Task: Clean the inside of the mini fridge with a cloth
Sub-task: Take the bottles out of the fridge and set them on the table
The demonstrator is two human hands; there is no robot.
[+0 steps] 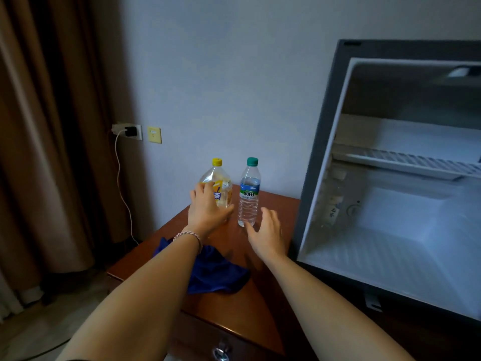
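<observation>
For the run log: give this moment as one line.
left hand on tea bottle | right hand open beside water bottle | blue cloth untouched | fridge empty

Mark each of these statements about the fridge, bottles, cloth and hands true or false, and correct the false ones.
1. The mini fridge stands open with nothing on its wire shelf. True.
2. The blue cloth lies inside the fridge. False: it lies on the wooden table, under the left forearm.
3. The left hand is on the yellow-capped bottle. True.
4. The right hand grips the green-capped bottle. False: it is open, just beside the bottle's base.
5. Both bottles lie on their sides. False: both stand upright on the table.
</observation>
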